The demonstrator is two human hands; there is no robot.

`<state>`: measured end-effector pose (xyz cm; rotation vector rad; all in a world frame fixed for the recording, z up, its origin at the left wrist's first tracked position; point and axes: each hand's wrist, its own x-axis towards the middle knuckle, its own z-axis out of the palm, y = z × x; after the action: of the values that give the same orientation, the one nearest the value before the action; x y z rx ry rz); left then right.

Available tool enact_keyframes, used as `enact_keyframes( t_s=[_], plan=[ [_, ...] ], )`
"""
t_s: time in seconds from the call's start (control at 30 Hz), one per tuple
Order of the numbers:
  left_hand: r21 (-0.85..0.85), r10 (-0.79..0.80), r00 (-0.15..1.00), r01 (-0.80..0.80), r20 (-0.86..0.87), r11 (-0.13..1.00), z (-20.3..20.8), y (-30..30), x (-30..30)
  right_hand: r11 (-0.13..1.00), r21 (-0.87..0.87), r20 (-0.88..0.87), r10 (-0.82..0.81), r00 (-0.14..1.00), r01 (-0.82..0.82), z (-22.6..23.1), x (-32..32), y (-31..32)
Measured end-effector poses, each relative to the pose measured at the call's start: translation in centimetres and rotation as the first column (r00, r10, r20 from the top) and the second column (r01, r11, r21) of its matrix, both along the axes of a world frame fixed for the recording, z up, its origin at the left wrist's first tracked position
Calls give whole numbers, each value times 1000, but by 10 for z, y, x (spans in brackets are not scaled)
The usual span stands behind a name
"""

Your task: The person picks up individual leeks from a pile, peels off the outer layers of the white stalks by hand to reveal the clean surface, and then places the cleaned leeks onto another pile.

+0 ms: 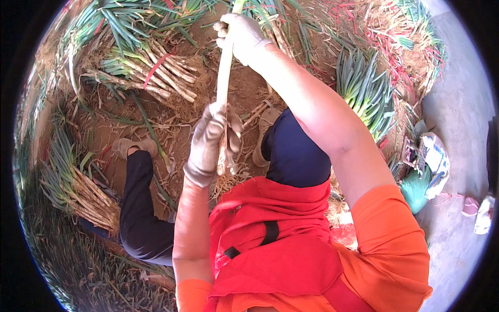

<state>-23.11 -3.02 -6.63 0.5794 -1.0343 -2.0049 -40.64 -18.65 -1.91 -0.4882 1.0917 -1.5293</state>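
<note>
A long green onion (224, 75) stands nearly upright in front of me, its white stalk pale and its roots hanging low near my red apron (280, 223). Around the lower stalk, my left hand (202, 143) in a dirty pale glove is closed, with loose brownish skin (222, 156) showing beneath it. My right hand (243, 39), gloved as well, is closed on the upper stalk, with that arm stretched far forward. The leafy top runs out of the picture.
A green onion bundle with a red band (158, 70) lies ahead to the left. Another bundle (86, 192) rests beside my left leg, and leafy onions (366, 91) lie to the right. Red ties (384, 47) litter the soil. A green bag (416, 188) sits by the grey pavement (457, 114).
</note>
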Motion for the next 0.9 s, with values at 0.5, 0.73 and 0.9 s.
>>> enact_keyframes(
  t_s=[0.5, 0.73, 0.9],
  plan=[
    [38, -161, 678, 193, 717, 980, -57, 127, 103, 964, -39, -147, -264, 953, 261, -8, -84, -15],
    [-405, 315, 876, -155, 366, 901, 22, 128, 92, 971, -2, -109, -239, 965, 240, -26, -97, -13],
    [147, 405, 836, -377, -370, 914, 49, 86, 47, 970, 58, -143, -224, 964, 234, -43, -89, -32]
  ],
)
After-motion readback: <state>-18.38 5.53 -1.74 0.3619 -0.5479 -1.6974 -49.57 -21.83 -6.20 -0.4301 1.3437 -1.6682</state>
